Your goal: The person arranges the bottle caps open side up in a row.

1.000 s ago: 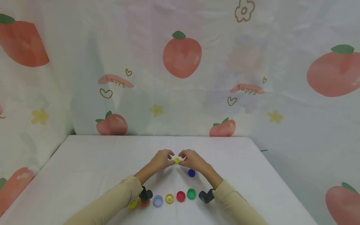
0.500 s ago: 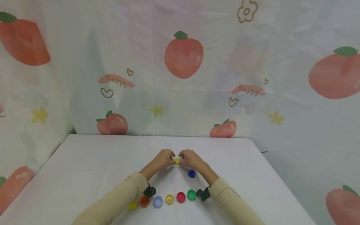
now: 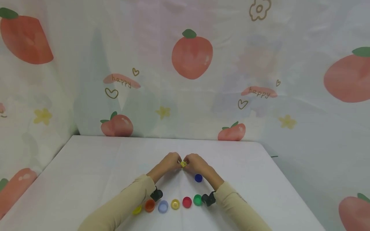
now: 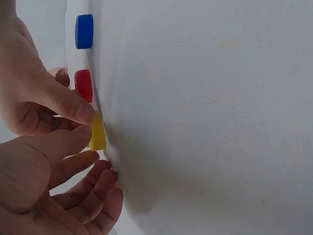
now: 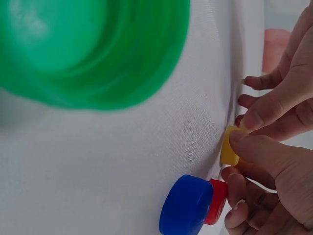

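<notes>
A small yellow bottle cap (image 3: pixel 183 164) is between my hands near the middle of the table. My left hand (image 3: pixel 171 161) pinches it from one side with thumb and index finger. From the other side, my right hand (image 3: pixel 197 163) holds it with its thumb pressed on the cap, as the right wrist view shows. Beside the right hand is a red bottle cap (image 4: pixel 83 85), which that hand hides in the head view. A dark blue bottle cap (image 3: pixel 198 178) stands nearer me, under the right wrist.
Along the near side runs a row of round caps: yellow (image 3: pixel 137 210), orange (image 3: pixel 149 205), pale blue (image 3: pixel 163 206), clear yellow (image 3: pixel 175 204), red (image 3: pixel 187 202) and green (image 3: pixel 198 200). The left sleeve partly covers the first. A patterned cloth backdrop (image 3: pixel 185 106) borders the white table (image 3: pixel 115 160).
My left hand has moved in toward the right one, and its fingers have curled in on the yellow bottle cap. That cap looks turned slightly. The other caps stay put.
</notes>
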### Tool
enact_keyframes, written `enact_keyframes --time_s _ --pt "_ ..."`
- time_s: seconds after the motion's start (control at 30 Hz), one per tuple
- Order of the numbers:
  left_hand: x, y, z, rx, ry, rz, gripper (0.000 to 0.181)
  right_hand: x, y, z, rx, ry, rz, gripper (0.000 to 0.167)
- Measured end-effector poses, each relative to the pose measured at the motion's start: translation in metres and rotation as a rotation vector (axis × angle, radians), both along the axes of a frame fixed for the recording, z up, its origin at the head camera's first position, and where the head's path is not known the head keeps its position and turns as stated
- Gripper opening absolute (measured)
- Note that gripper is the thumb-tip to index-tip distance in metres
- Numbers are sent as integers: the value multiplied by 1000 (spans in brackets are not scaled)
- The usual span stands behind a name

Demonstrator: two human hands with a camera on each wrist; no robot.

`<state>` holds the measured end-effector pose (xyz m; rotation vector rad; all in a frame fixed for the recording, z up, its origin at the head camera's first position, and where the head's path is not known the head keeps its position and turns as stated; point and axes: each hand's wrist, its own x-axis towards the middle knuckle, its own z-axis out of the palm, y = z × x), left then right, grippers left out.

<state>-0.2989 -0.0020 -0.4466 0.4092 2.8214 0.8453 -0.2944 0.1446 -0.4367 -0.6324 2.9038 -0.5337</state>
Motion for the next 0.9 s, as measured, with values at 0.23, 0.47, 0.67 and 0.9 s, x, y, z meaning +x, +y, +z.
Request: enact_keyframes --time_s 0.23,0.47,0.67,0.9 --pt "-2 5 -2 -9 -1 1 18 0 4 -1 5 41 6 25" --pt "-2 4 -4 -7 -8 9 18 -2 3 -5 -1 38 13 23" --pt "-3 -1 -5 8 31 -16 18 -1 1 -3 -2 45 16 25" --pt "-1 -6 -5 38 63 -25 22 0 -2 -2 -36 47 -1 27"
